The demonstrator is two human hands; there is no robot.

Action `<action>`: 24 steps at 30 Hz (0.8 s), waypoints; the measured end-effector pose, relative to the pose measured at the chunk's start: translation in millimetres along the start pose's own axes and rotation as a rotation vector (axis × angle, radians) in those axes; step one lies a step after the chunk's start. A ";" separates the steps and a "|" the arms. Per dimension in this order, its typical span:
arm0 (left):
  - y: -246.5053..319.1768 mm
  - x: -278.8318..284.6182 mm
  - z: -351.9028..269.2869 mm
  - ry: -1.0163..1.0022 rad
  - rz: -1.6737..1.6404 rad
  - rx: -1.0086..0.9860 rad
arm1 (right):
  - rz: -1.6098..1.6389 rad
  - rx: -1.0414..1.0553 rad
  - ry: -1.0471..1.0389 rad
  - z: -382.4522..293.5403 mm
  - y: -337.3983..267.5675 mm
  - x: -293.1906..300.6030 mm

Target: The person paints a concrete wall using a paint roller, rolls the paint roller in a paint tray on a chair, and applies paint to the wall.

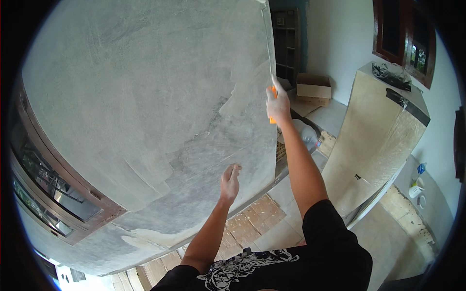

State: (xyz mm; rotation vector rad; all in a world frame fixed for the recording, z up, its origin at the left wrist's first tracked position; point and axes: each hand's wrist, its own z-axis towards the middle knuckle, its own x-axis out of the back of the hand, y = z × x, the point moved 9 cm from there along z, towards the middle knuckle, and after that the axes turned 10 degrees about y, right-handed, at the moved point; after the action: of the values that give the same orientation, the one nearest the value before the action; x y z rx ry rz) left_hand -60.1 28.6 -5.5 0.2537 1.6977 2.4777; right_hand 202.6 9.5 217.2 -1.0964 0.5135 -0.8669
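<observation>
My right hand (279,108) is closed around an orange-handled tool (273,120) at the right-hand edge of a grey plastered wall (145,91). The tool's working end cannot be made out clearly. Along that same edge runs a thin raised line of wet-looking plaster (268,40). My left hand (230,183) is held before the lower wall, its fingers loosely curled and nothing seen in it. Both hands carry whitish dust. Lighter, patchy coats meet darker grey areas across the wall's middle and lower part.
Cardboard sheets (251,220) spotted with white lie along the wall's foot. To the right stand a tall plastic-wrapped cabinet or appliance (367,145), a clear water bottle (307,134) and an open cardboard box (314,85). A brown-framed window (72,203) sits at lower left.
</observation>
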 end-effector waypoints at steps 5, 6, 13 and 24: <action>8.6 -34.2 -5.2 -0.068 -0.018 0.014 | 0.025 0.308 0.094 -99.5 85.4 -17.7; 10.8 -47.8 -4.7 -0.095 -0.044 -0.030 | 0.028 0.310 0.087 -115.5 112.0 -15.9; -10.7 -71.6 -7.6 -0.208 -0.060 0.060 | -0.004 0.096 0.006 -154.2 170.8 -9.2; 66.0 -93.7 58.5 -0.352 -0.128 -0.082 | -0.152 0.383 0.311 15.4 8.9 -14.1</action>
State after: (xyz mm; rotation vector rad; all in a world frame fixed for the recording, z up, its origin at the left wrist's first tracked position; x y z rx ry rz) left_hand 43.1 39.5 70.5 0.5192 1.4210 2.2428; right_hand 208.9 31.2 214.3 -0.6582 0.4974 -1.2232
